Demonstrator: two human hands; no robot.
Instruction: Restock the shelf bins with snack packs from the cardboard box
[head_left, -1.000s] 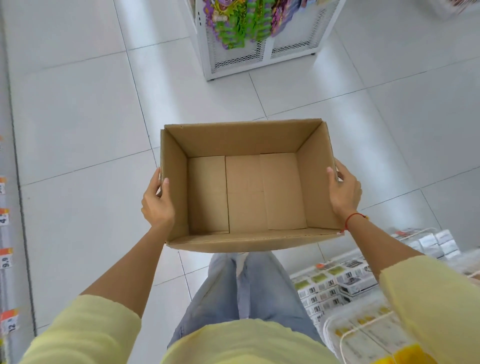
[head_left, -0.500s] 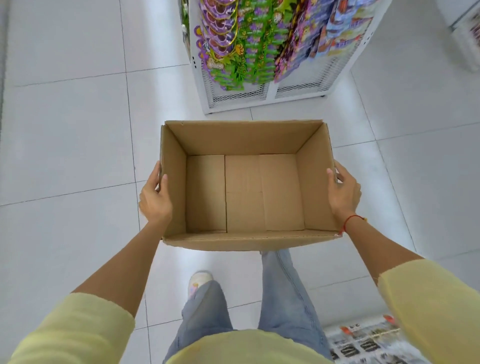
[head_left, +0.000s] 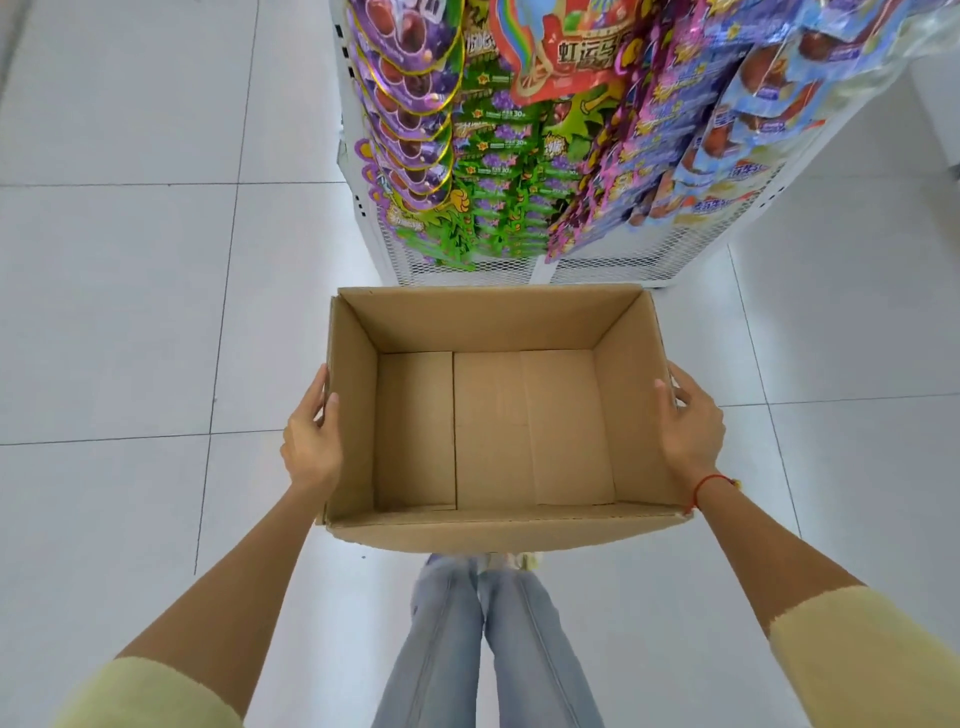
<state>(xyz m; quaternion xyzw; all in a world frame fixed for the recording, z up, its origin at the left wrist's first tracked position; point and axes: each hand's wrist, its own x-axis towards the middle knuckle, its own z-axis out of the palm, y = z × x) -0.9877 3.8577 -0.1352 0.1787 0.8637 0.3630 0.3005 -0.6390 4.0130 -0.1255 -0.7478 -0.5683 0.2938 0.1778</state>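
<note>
An open brown cardboard box (head_left: 493, 322) is held in front of me at waist height, with nothing inside it. My left hand (head_left: 311, 441) grips its left wall, thumb over the rim. On the opposite wall my right hand (head_left: 691, 426) grips the same way, with a red string around that wrist. Just beyond the box stands a white wire display rack (head_left: 613, 260) hung with colourful snack packs (head_left: 498, 156) in purple, green, red and blue.
White floor tiles (head_left: 130, 312) spread to the left and right of the rack. My legs in light blue jeans (head_left: 483, 639) show below the box. Another white fixture edge (head_left: 940, 93) sits at the far right.
I have walked forward with the box in both hands. The snack rack has come much closer and fills the top of the view. The packaged goods at the lower right have dropped out of sight.
</note>
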